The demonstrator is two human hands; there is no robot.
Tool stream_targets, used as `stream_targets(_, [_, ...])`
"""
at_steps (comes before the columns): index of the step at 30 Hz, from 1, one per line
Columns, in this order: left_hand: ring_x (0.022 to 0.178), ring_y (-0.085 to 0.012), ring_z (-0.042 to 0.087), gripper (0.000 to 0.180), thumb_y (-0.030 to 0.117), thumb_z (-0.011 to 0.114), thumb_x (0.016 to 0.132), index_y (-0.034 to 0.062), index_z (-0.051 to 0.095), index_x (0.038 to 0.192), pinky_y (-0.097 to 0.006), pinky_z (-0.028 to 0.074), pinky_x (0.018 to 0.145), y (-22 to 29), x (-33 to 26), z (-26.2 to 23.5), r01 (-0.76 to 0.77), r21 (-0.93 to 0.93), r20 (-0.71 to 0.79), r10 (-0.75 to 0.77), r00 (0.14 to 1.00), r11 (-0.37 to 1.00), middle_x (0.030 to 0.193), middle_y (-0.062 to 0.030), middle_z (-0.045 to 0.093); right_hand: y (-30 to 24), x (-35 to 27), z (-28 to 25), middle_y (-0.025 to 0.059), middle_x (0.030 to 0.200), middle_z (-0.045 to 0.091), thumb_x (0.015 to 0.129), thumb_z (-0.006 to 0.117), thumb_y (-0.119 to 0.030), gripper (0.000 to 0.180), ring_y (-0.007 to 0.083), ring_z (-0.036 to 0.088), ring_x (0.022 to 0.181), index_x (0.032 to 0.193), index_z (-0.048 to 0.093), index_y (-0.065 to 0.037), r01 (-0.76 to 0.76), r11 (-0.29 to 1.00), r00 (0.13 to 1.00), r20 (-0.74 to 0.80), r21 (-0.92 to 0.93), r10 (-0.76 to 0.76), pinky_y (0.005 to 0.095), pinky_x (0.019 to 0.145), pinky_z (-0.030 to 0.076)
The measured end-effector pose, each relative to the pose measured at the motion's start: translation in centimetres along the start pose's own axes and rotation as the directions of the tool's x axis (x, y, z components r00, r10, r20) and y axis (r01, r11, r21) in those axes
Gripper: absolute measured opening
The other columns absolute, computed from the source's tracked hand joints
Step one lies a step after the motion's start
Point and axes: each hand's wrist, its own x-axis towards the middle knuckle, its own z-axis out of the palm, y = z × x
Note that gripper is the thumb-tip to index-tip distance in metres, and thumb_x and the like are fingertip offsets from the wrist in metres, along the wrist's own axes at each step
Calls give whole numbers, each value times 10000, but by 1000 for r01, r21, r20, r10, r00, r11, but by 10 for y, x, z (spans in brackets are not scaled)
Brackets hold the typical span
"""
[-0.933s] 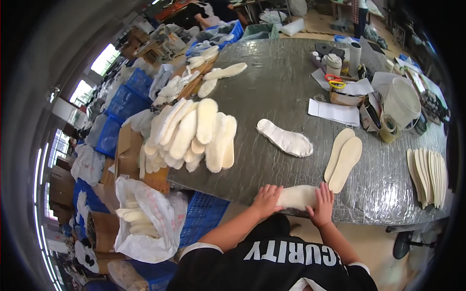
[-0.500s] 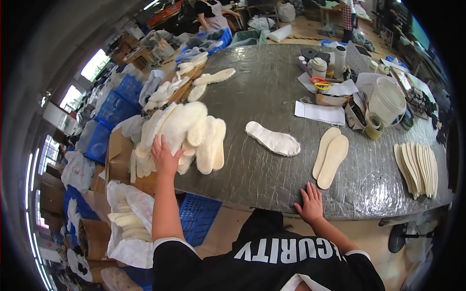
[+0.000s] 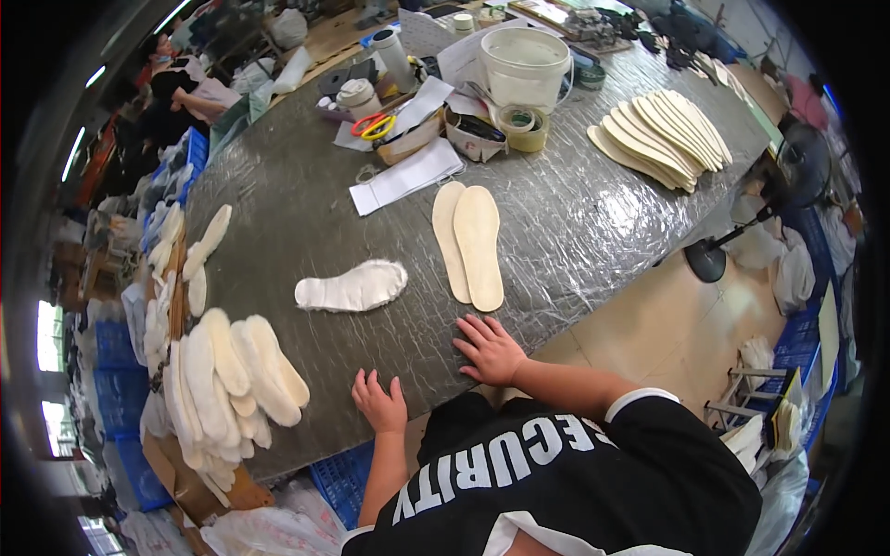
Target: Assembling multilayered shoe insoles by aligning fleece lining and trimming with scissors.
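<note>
Both hands lie empty, fingers apart, on the tabletop [image 3: 306, 213]: left hand [image 3: 380, 403] probably touching, right hand [image 3: 489, 349] at 6 o'clock of the beige insole pair [image 3: 470, 243].

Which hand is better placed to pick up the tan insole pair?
Right. The right hand rests on the table edge just below the tan insole pair; the left hand sits farther off, nearer the fleecy insole stack.

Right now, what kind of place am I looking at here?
Probably a shoe or insole workshop. Fleecy insoles are piled at the table edge, flat tan insoles are fanned out on the far side, and a bucket, tape and scissors stand behind.
</note>
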Motion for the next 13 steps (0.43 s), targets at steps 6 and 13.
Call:
stream_targets(6, [1151, -424, 439, 374, 143, 658, 825, -22, 547, 1142, -516, 362, 981, 0, 12, -1, -91, 95, 3, 91, 996, 991, 1259, -223, 493, 1, -4, 13, 183, 1457, 376, 835, 610, -470, 574, 336, 308, 1378, 1258, 558, -84, -36, 999, 997, -60, 30, 38, 499, 1105, 249])
stream_targets(13, [1071, -396, 523, 301, 206, 625, 830, 2, 592, 1049, -505, 411, 927, -18, 31, 46, -488, 24, 58, 486, 872, 873, 1161, -207, 568, 15, 0, 22, 166, 1283, 498, 792, 690, -420, 476, 334, 436, 1250, 1119, 588, -89, 48, 955, 980, -201, 292, 13, 488, 1037, 343])
